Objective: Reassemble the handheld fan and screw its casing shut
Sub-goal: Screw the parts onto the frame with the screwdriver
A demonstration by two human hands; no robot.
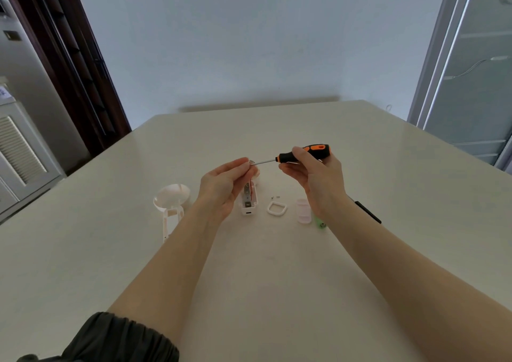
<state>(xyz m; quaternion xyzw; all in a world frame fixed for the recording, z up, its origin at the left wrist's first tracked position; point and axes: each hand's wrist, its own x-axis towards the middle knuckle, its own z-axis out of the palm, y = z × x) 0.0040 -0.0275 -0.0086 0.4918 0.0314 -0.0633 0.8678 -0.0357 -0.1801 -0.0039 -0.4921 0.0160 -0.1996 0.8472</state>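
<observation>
- Right hand (310, 173): fingers wrapped round the black-and-orange handle of a screwdriver (304, 153), held above the surface (277, 264), shaft pointing toward the left hand.
- Left hand (225, 184): raised, thumb and fingertips pinched together on something small at the screwdriver tip, probably a screw; too small to tell.
- Open fan body (248, 203): lies on the surface just under and behind the left hand, inner metal parts exposed, port end toward the person. Not held by either hand.
- Other fan half (171, 201), round head and stem: on the surface, left of the left hand, apart from the body.
- Right of the body: tiny screws (275, 196), a white D-shaped ring (276, 208), a pale ribbed piece (303, 210), a green item (320, 223) partly hidden under the right wrist.
- Dark thin tool (367, 212) beyond the right forearm.
- Progress, as judged: early. Casing halves separate, loose parts not fitted, no screw driven.
- Left to do: fit the parts, close the halves, drive the screws.
</observation>
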